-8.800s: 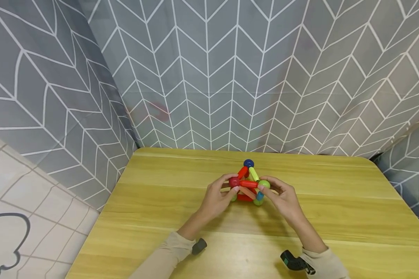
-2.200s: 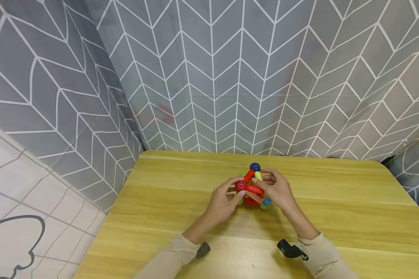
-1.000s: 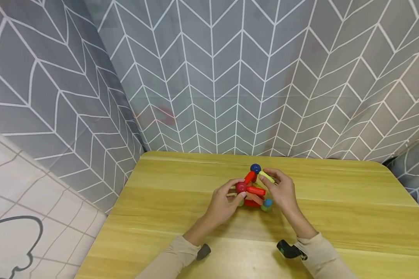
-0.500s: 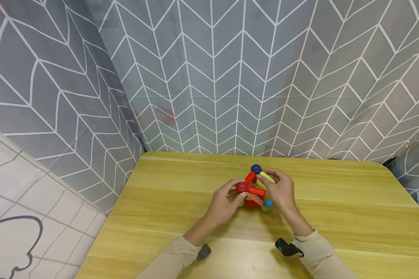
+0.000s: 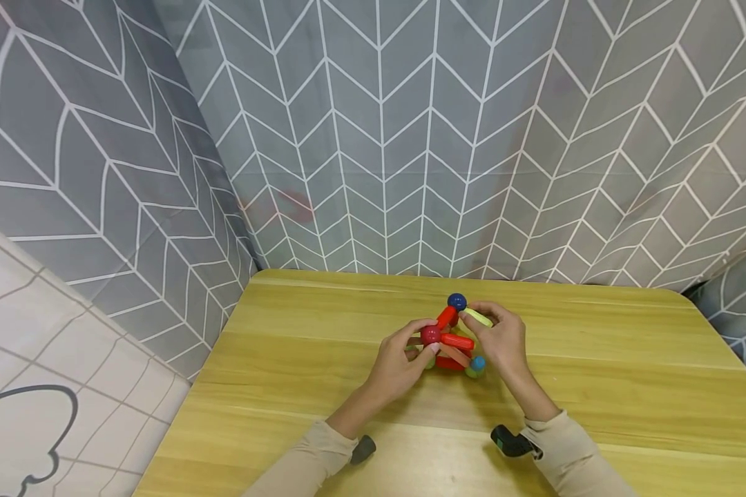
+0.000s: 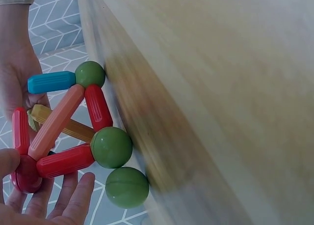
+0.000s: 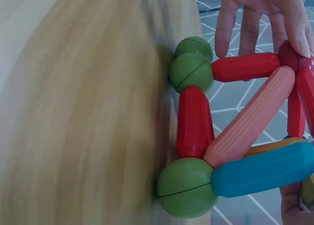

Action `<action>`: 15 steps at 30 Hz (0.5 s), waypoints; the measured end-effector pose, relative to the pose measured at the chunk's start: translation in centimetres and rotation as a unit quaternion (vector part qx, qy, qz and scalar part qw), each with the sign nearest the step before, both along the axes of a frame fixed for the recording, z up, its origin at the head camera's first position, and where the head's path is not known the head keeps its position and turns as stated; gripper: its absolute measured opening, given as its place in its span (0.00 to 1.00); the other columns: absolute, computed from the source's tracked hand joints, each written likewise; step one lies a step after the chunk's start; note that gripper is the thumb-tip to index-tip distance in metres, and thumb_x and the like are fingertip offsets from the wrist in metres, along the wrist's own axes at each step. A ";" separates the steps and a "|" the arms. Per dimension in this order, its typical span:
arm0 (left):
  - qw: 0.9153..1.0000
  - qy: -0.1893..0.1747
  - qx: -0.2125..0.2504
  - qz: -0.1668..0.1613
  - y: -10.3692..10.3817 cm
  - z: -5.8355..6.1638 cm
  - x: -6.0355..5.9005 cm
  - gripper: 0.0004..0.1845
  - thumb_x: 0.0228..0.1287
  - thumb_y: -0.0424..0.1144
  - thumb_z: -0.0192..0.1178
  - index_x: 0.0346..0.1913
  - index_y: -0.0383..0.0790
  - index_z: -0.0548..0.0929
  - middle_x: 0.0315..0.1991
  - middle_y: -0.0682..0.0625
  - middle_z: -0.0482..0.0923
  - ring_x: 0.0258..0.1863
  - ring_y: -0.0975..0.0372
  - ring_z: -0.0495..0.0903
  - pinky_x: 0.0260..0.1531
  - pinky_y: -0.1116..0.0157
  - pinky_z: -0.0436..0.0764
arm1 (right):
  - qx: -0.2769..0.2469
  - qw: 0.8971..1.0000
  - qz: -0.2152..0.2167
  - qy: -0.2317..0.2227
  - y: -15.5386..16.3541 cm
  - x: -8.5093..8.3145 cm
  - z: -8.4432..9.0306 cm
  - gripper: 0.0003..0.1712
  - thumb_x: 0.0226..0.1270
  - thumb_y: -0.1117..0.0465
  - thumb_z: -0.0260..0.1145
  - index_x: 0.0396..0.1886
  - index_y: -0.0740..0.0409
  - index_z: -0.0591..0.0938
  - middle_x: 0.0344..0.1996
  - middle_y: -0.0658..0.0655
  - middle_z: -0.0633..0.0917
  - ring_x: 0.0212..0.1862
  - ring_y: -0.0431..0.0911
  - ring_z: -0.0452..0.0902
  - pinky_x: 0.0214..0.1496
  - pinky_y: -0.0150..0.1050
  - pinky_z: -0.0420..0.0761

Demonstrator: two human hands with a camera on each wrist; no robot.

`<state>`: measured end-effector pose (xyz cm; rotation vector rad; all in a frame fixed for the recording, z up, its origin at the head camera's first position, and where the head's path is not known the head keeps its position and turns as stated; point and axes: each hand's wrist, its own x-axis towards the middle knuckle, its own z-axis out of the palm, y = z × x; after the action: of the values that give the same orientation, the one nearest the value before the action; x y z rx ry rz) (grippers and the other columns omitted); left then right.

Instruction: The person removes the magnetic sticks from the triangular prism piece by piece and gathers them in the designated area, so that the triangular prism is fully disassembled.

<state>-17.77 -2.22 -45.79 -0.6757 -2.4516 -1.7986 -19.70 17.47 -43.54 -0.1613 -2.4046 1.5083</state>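
From the head camera, a small frame of ribbed plastic rods and smooth balls [image 5: 450,342] stands near the middle of the yellow wood-grain tabletop [image 5: 597,373], between the two hands. The left hand [image 5: 398,362] comes at it from the near left, thumb and forefinger pinching the dark red ball [image 5: 430,335] at the frame's left corner. The right hand [image 5: 503,342] closes in from the right, its fingers curled round a lime-green rod [image 5: 477,317] that slants up towards the dark blue ball [image 5: 456,301] at the top; the rod's long axis runs from the right hand up and left to that ball, so the right hand is the nearer one to it. Beige sleeves [image 5: 304,462] cover both forearms, and a grey curtain with a white chevron pattern [image 5: 379,138] hangs behind.

In the left wrist view, the frame rests against the wood on two matt green balls [image 6: 111,147], with a third green ball [image 6: 127,187] loose just beside them. Red rods [image 6: 98,107], a salmon-pink rod [image 6: 56,121], a blue rod [image 6: 51,82] and a yellow-orange rod [image 6: 68,126] meet at the balls. The left fingers [image 6: 73,200] lie fairly straight under the red ball.

In the right wrist view, the same green balls [image 7: 191,71] touch the tabletop edge-on; the red, pink and blue rods show fine lengthwise ribs. The left hand's fingertips [image 7: 299,33] press the red ball; the right fingers are mostly out of view here.
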 end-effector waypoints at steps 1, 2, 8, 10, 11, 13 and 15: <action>1.000 0.000 -0.001 0.000 0.0 0.0 0.0 0.20 0.70 0.39 0.63 0.63 0.50 0.77 0.60 0.47 0.81 0.53 0.54 0.86 0.48 0.65 0.86 | 0.001 1.000 -0.002 -0.002 0.0 0.0 -0.1 0.15 0.63 0.60 0.74 0.46 0.63 0.87 0.47 0.64 0.89 0.57 0.54 0.84 0.50 0.18 0.73; 1.000 0.000 -0.003 0.001 0.0 0.0 0.0 0.20 0.70 0.39 0.63 0.63 0.50 0.77 0.60 0.47 0.81 0.53 0.54 0.86 0.48 0.65 0.86 | 0.001 1.000 -0.004 -0.003 0.0 0.1 -0.1 0.15 0.63 0.59 0.74 0.46 0.63 0.87 0.46 0.63 0.89 0.56 0.53 0.84 0.49 0.19 0.73; 1.000 -0.001 -0.011 0.005 0.0 0.0 0.1 0.20 0.70 0.40 0.63 0.63 0.50 0.77 0.60 0.47 0.81 0.53 0.54 0.86 0.49 0.64 0.86 | 0.005 1.000 -0.019 0.006 0.3 0.5 0.0 0.15 0.63 0.57 0.75 0.46 0.60 0.88 0.46 0.61 0.90 0.46 0.38 0.85 0.38 0.19 0.75; 1.000 -0.004 -0.012 0.006 0.0 0.0 0.1 0.20 0.70 0.40 0.63 0.64 0.50 0.77 0.60 0.47 0.81 0.54 0.54 0.86 0.49 0.64 0.86 | -0.002 1.000 -0.022 0.007 0.6 0.9 0.1 0.16 0.63 0.56 0.75 0.47 0.59 0.89 0.44 0.61 0.90 0.39 0.32 0.83 0.32 0.22 0.75; 1.000 -0.004 -0.013 0.006 0.0 0.0 0.1 0.20 0.70 0.40 0.63 0.64 0.50 0.77 0.60 0.47 0.81 0.54 0.54 0.86 0.48 0.64 0.86 | -0.007 1.000 -0.023 0.006 0.7 1.1 0.1 0.16 0.63 0.57 0.75 0.47 0.59 0.89 0.42 0.61 0.91 0.36 0.30 0.83 0.31 0.23 0.76; 1.000 -0.002 -0.012 0.005 0.0 0.1 0.1 0.20 0.70 0.40 0.63 0.64 0.49 0.77 0.60 0.47 0.81 0.54 0.53 0.86 0.48 0.64 0.86 | -0.015 1.000 -0.024 0.013 1.0 1.6 0.1 0.15 0.63 0.58 0.74 0.48 0.59 0.88 0.38 0.63 0.91 0.30 0.27 0.82 0.29 0.26 0.78; 1.000 -0.001 -0.011 0.005 0.0 0.2 0.1 0.20 0.70 0.39 0.63 0.64 0.49 0.77 0.60 0.47 0.81 0.54 0.53 0.85 0.48 0.64 0.86 | -0.026 0.999 -0.021 0.019 1.3 2.1 0.1 0.14 0.65 0.61 0.72 0.49 0.61 0.88 0.38 0.66 0.90 0.29 0.29 0.83 0.31 0.27 0.81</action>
<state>-17.66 -2.22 -45.62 -0.6628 -2.4749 -1.7729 -17.56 18.79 -43.43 -0.1906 -2.3196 1.5414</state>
